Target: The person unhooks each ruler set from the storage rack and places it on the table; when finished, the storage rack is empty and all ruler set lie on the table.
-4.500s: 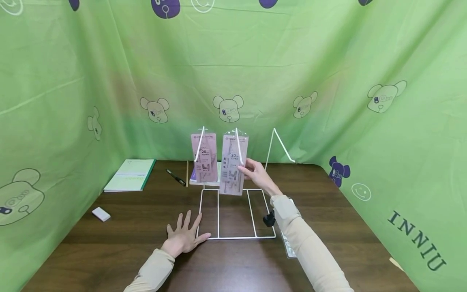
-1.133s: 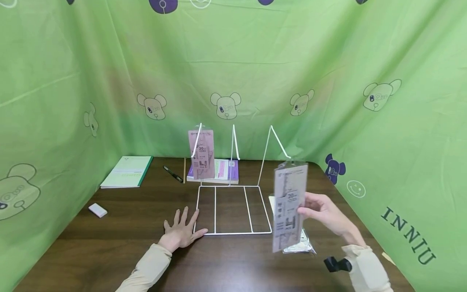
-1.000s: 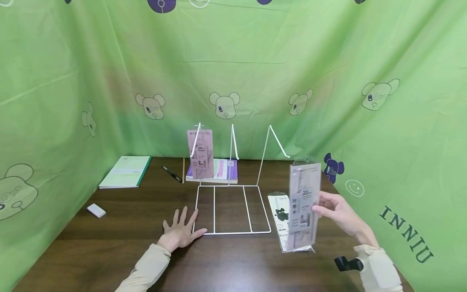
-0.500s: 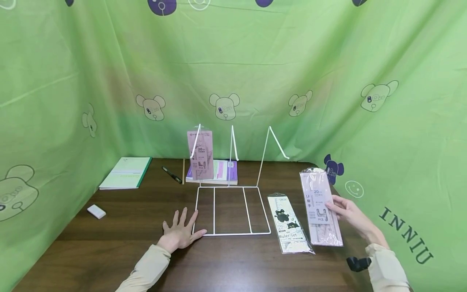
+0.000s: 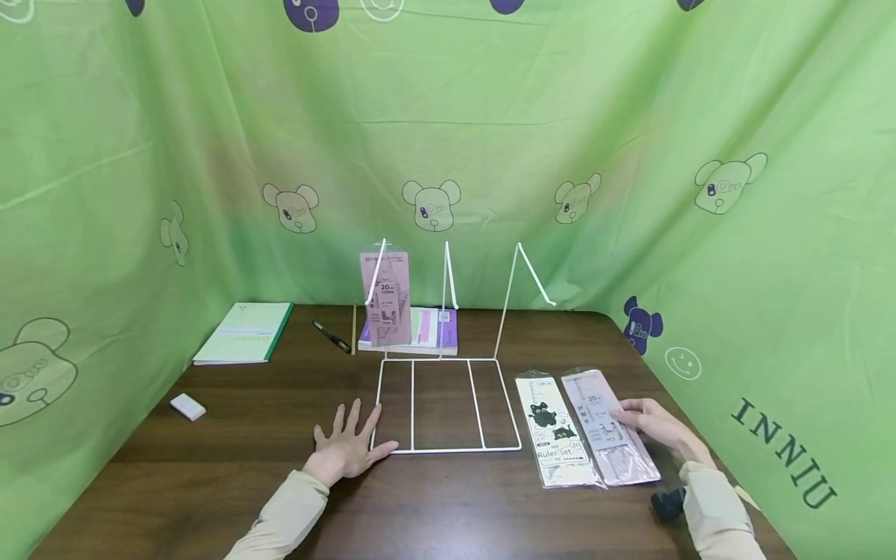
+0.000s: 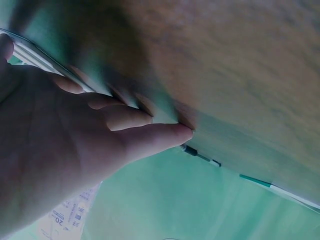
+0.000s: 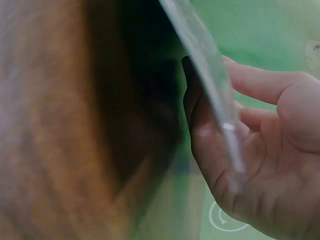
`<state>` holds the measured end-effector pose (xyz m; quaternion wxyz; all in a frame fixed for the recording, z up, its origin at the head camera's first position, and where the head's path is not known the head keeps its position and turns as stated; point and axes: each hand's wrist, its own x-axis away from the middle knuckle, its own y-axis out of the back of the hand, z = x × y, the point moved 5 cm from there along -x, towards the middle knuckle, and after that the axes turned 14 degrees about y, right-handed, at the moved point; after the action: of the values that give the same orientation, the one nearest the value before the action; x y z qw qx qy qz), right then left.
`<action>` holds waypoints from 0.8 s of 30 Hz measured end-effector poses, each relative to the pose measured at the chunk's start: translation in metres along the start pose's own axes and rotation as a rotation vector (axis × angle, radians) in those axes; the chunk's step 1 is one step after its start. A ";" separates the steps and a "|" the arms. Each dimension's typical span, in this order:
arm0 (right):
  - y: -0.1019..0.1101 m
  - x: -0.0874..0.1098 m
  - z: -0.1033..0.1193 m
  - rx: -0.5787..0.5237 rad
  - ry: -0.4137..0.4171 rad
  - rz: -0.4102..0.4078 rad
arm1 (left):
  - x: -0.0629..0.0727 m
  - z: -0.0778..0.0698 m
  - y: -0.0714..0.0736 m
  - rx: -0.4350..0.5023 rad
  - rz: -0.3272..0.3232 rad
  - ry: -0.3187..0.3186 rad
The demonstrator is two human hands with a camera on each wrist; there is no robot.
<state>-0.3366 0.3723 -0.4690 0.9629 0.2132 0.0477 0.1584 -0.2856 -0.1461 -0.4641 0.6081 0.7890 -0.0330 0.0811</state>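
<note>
My right hand (image 5: 652, 424) pinches the right edge of a pinkish packaged ruler set (image 5: 602, 416), low over the table at the right. In the right wrist view the clear package (image 7: 212, 75) runs between thumb and fingers, its edge above the wood. Just left of it lies a white ruler set (image 5: 553, 428) with black cats on its front. My left hand (image 5: 344, 449) rests on the table with fingers spread, thumb by the front left corner of a white wire rack (image 5: 462, 449). Another pink ruler set (image 5: 388, 299) hangs on the rack's left hook; the middle and right hooks hold nothing.
Behind the rack lies a purple-edged book (image 5: 423, 327). A thin wooden stick (image 5: 353, 330), a black pen (image 5: 331, 337) and a green-spined notebook (image 5: 243, 334) are at the back left. A white eraser-like block (image 5: 187, 406) lies left. Green cloth (image 5: 448, 140) surrounds the table.
My right hand has taken the pinkish ruler set off the middle hook, carried it right and lowered it beside the cat ruler set. My left hand has stayed in place.
</note>
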 end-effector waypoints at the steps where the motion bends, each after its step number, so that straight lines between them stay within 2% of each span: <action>1: -0.001 0.000 0.000 0.020 -0.010 -0.011 | 0.000 0.000 0.000 0.002 -0.002 -0.001; 5: -0.002 -0.003 0.004 0.161 -0.058 -0.097 | -0.009 0.010 -0.011 0.002 -0.012 0.010; 8: -0.002 -0.007 0.012 0.340 -0.067 -0.131 | -0.017 0.017 -0.019 0.000 -0.038 0.012; 11: -0.003 -0.009 0.029 0.566 -0.021 -0.154 | -0.019 0.020 -0.021 -0.001 -0.041 0.013; 14: -0.012 -0.014 0.055 0.714 0.087 -0.230 | -0.013 0.015 -0.013 -0.004 -0.017 0.018; 16: -0.026 -0.022 0.077 0.696 0.185 -0.270 | -0.007 0.011 -0.006 0.002 -0.009 0.018; 18: -0.046 -0.036 0.101 0.625 0.293 -0.280 | -0.002 0.007 -0.001 0.010 -0.016 0.010; 21: -0.086 -0.063 0.136 0.484 0.424 -0.232 | 0.001 0.001 0.003 0.006 -0.027 0.005; 24: -0.126 -0.093 0.164 0.366 0.500 -0.171 | 0.002 -0.003 0.001 -0.001 -0.023 0.006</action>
<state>-0.3628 0.1688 -0.3722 0.8768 0.3327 0.3282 0.1130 -0.2836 -0.1435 -0.4619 0.6096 0.7887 -0.0219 0.0765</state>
